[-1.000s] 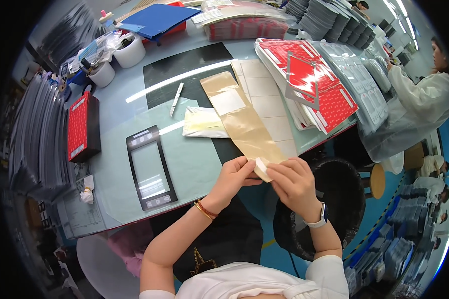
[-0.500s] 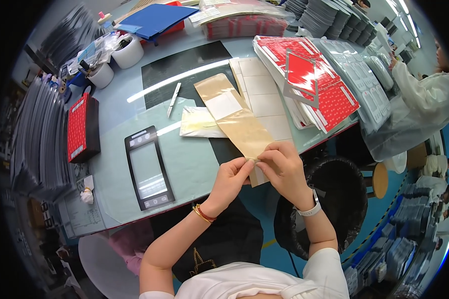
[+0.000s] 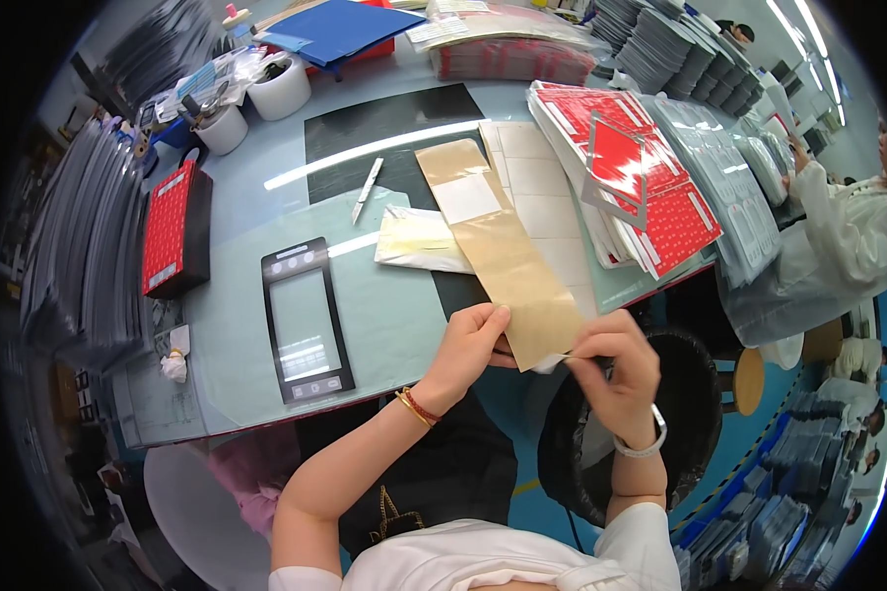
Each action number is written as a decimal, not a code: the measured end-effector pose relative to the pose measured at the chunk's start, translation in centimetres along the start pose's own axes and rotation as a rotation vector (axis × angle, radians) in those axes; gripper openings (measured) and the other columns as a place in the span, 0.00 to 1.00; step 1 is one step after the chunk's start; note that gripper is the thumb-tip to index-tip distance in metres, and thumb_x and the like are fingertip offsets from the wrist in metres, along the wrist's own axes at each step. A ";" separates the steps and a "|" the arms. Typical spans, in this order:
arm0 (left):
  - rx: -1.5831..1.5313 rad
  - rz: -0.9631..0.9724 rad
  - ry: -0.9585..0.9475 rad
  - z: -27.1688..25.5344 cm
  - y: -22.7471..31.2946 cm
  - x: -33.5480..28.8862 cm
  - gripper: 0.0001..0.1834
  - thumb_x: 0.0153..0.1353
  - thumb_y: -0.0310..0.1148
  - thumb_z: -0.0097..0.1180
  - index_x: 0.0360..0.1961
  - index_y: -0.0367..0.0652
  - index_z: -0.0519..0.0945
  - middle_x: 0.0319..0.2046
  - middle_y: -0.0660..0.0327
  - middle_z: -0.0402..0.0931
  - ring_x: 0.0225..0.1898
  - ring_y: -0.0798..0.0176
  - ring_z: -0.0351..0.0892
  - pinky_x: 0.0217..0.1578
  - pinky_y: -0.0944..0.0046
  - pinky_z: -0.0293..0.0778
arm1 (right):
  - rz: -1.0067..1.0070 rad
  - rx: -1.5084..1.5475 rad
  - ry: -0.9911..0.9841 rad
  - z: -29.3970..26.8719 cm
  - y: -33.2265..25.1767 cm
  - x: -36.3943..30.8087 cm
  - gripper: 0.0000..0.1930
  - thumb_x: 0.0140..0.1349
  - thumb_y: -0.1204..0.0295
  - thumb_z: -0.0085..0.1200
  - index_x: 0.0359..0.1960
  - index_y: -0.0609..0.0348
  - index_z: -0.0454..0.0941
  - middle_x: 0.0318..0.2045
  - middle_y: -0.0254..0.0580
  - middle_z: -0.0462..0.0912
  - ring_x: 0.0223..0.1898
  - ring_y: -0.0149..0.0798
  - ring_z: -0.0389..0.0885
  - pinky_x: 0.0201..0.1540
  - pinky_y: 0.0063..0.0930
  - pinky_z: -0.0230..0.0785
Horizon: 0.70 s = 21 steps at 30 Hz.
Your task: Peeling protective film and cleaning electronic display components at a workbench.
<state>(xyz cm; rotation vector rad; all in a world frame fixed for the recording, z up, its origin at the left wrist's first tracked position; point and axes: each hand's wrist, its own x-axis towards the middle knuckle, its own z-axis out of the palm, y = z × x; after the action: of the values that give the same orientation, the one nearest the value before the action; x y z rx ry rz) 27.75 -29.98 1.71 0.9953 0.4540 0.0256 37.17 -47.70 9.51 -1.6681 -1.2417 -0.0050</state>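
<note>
A long tan sheet (image 3: 527, 271) with a pale rectangle in its upper part slants from the table toward me, its near end over the table's front edge. My left hand (image 3: 468, 345) pinches its left side near that end, thumb on top. At the near right corner my right hand (image 3: 616, 369) is closed, thumb and fingertips together on a thin whitish piece (image 3: 550, 363); whether this is joined to the sheet I cannot tell. Beside the sheet lies a white and yellowish packet (image 3: 419, 241). Farther left is a black-framed panel (image 3: 315, 387) with a clear window.
A white pen (image 3: 368, 191) lies on the mat. Red printed sheets (image 3: 660, 167) with a grey frame on top are stacked at right, beside clear plastic trays (image 3: 715, 177). A black-lined bin (image 3: 675, 424) stands below the edge. A co-worker's sleeve (image 3: 838, 217) shows far right.
My hands were together at the sheet's near end. My right hand has moved right and down with the whitish piece, and the near end now shows flat. The whole view has shifted slightly.
</note>
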 end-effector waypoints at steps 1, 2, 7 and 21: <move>0.028 -0.004 -0.006 -0.2 0.0 0.2 0.19 0.77 0.41 0.45 0.49 0.34 0.79 0.40 0.56 0.84 0.39 0.61 0.87 0.41 0.62 0.85 | 0.027 0.065 0.032 -0.6 -0.2 0.4 0.08 0.57 0.84 0.64 0.35 0.64 0.77 0.37 0.42 0.80 0.38 0.36 0.77 0.41 0.24 0.69; 0.055 -0.011 -0.022 -0.2 -0.1 0.5 0.19 0.77 0.41 0.46 0.49 0.34 0.79 0.40 0.55 0.84 0.38 0.61 0.87 0.41 0.61 0.85 | 0.059 0.121 0.068 -1.2 -0.2 0.7 0.07 0.59 0.83 0.63 0.35 0.65 0.77 0.37 0.41 0.79 0.39 0.34 0.77 0.42 0.23 0.69; 0.105 -0.059 -0.010 -0.2 0.3 0.7 0.19 0.75 0.40 0.47 0.48 0.33 0.80 0.40 0.53 0.84 0.36 0.59 0.88 0.37 0.62 0.86 | 0.372 0.281 0.024 -0.6 2.0 5.9 0.03 0.65 0.81 0.58 0.38 0.63 0.77 0.34 0.29 0.77 0.37 0.23 0.73 0.42 0.18 0.67; 0.558 0.029 -0.035 1.0 -0.1 0.3 0.23 0.74 0.40 0.45 0.30 0.30 0.78 0.21 0.51 0.83 0.19 0.58 0.85 0.21 0.62 0.82 | 0.363 0.074 -0.438 0.4 9.9 11.1 0.05 0.67 0.73 0.57 0.35 0.62 0.76 0.25 0.32 0.77 0.28 0.25 0.76 0.33 0.21 0.68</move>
<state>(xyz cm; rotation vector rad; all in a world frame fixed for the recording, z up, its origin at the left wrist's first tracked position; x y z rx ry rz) 28.40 -30.76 1.95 1.5475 0.4229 -0.0973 49.24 -39.11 8.22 -1.8656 -1.2130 0.6494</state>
